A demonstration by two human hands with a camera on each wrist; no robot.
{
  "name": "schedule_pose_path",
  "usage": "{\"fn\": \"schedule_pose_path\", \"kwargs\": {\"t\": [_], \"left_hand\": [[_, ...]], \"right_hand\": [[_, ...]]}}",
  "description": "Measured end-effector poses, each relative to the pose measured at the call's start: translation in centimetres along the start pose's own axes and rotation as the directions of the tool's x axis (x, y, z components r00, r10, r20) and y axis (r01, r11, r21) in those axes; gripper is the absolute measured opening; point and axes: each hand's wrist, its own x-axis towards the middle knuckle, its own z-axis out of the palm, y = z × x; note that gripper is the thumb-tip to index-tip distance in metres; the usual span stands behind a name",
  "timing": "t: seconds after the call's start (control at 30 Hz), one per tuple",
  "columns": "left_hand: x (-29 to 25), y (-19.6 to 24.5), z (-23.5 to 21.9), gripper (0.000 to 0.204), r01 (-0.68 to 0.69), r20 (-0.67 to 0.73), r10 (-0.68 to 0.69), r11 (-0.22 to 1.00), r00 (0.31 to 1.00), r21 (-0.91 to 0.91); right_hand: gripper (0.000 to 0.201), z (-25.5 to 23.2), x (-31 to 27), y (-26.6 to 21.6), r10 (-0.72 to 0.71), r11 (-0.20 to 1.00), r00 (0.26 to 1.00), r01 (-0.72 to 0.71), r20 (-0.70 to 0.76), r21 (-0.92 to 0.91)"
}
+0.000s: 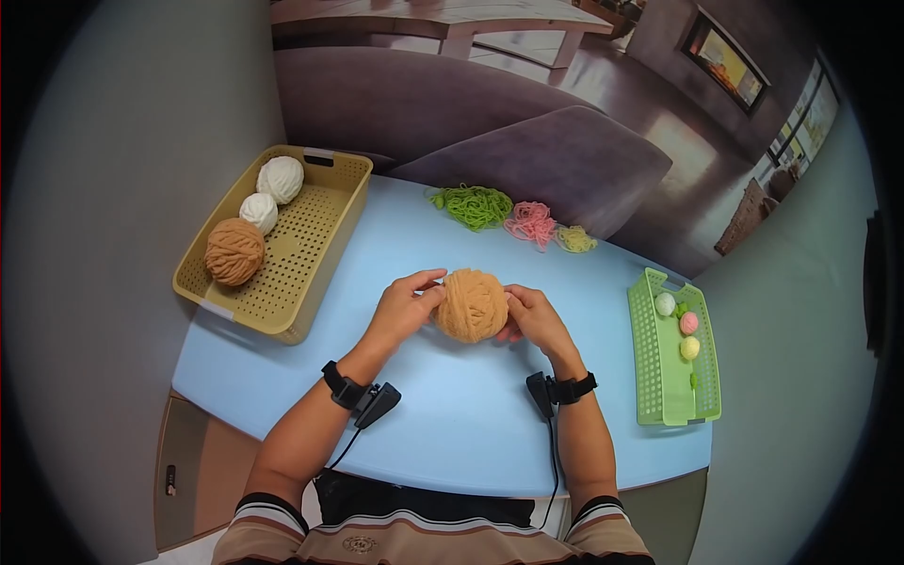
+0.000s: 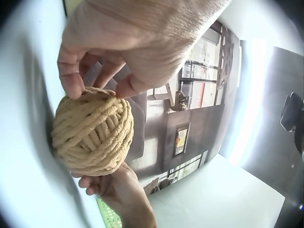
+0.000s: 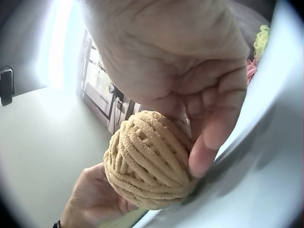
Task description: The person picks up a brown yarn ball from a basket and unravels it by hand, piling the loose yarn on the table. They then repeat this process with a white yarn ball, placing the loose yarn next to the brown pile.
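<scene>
A light-brown ball of thick yarn [image 1: 473, 306] is between my two hands over the middle of the blue table. My left hand [image 1: 405, 306] pinches its left side; in the left wrist view, thumb and fingertips press into the strands of the yarn ball [image 2: 92, 135]. On the opposite side, my right hand [image 1: 537, 318] grips it with thumb and fingers. The right wrist view shows wound strands across the yarn ball [image 3: 147, 161], with the thumb's tip hidden behind it.
A tan basket [image 1: 325, 240] at left holds two white yarn balls [image 1: 281, 179] and a darker brown one [image 1: 234, 251]. Loose green [image 1: 474, 207], pink [image 1: 531, 224] and yellow yarn [image 1: 575, 239] lies at the back. At right, a green basket [image 1: 650, 377] contains small balls [image 1: 689, 323].
</scene>
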Motion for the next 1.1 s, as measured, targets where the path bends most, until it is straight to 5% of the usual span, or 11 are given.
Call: {"fn": "schedule_pose_path", "kwargs": {"t": [0.13,0.27,0.4,0.53,0.63,0.83,0.97,1.1], "left_hand": [[-0.6,0.5,0.5,0.055,-0.166,-0.010,0.179,0.929,0.984,0.330],[-0.3,-0.2,0.4,0.061,-0.177,0.001,0.187,0.928,0.982,0.327],[-0.1,-0.6,0.5,0.062,-0.183,-0.020,0.199,0.931,0.980,0.315],[-0.3,-0.4,0.7,0.060,-0.216,-0.031,0.236,0.930,0.971,0.299],[-0.3,-0.5,0.8,0.058,-0.201,-0.036,0.222,0.931,0.974,0.306],[-0.4,-0.5,0.9,0.055,-0.174,-0.023,0.188,0.943,0.982,0.283],[-0.3,-0.8,1.0,0.054,-0.195,-0.026,0.212,0.936,0.977,0.293],[-0.1,-1.1,1.0,0.053,-0.189,-0.039,0.208,0.941,0.977,0.281]], "right_hand": [[0.022,0.2,0.4,0.4,-0.189,0.981,0.963,0.176,-0.194,-0.079],[0.011,0.2,-1.3,-2.4,-0.581,0.812,0.769,0.525,-0.267,-0.255],[0.017,1.7,-2.4,-3.4,-0.609,0.758,0.785,0.535,-0.112,-0.374],[0.012,2.9,-2.7,-3.6,-0.695,0.641,0.711,0.549,-0.104,-0.536],[0.008,3.2,-2.6,-3.6,-0.719,0.612,0.686,0.553,-0.107,-0.565],[0.010,1.6,-1.5,-2.2,-0.584,0.790,0.802,0.527,-0.123,-0.315],[0.013,1.1,-1.9,-3.0,-0.368,0.929,0.924,0.359,-0.109,-0.092],[0.018,0.4,-1.7,-2.8,-0.268,0.957,0.963,0.270,-0.037,0.108]]}}
